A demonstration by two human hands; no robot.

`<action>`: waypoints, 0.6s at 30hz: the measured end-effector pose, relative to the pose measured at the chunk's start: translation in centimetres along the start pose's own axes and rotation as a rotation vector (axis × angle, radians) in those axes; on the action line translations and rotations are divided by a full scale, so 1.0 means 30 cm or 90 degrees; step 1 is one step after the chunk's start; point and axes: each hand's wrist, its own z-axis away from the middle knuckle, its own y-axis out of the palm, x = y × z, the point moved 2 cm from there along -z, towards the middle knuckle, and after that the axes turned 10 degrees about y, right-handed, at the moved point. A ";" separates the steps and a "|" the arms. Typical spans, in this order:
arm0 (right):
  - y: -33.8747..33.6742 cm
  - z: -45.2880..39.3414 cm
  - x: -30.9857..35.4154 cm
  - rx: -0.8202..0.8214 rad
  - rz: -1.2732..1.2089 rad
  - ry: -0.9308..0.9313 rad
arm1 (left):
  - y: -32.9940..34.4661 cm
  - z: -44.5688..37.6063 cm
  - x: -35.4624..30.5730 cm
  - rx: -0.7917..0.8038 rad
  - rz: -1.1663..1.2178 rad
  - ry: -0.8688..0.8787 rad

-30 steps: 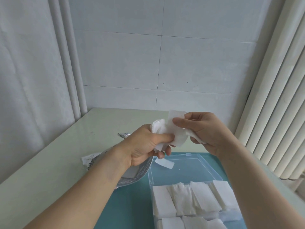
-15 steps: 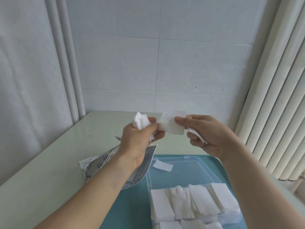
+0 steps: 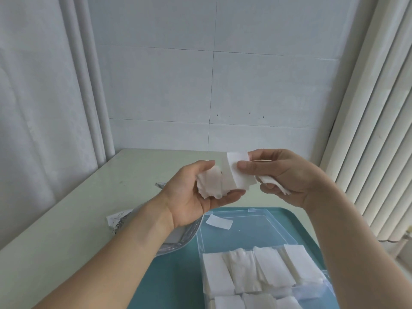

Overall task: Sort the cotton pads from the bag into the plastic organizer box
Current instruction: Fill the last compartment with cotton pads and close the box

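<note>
My left hand [image 3: 189,192] is raised palm up over the table and cradles a loose bunch of white cotton pads [image 3: 211,185] in curled fingers. My right hand [image 3: 287,177] pinches one flat cotton pad [image 3: 239,172] between thumb and forefinger, touching the bunch; more pads stick out under its lower fingers. Below, the clear plastic organizer box [image 3: 278,291] holds rows of stacked white pads. Its open lid [image 3: 256,228] lies flat behind it with a white label on it. The silver printed bag [image 3: 178,237] lies under my left wrist, mostly hidden.
The box stands on a teal tray [image 3: 165,275] on a pale green table [image 3: 66,219]. A tiled wall stands behind, white curtain folds at the left and vertical blinds at the right.
My left hand has turned palm up and opened around the bunch of pads. My right hand has drawn one pad sideways out of the bunch and moved slightly right.
</note>
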 end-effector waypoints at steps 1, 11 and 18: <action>0.006 0.009 0.004 0.026 -0.002 0.002 | 0.000 0.001 0.001 0.017 -0.005 -0.009; 0.066 -0.021 -0.044 -0.123 0.107 -0.038 | 0.009 -0.002 0.016 0.114 -0.015 -0.028; 0.079 -0.035 -0.060 -0.210 0.222 -0.074 | 0.011 0.007 0.025 0.146 -0.192 0.022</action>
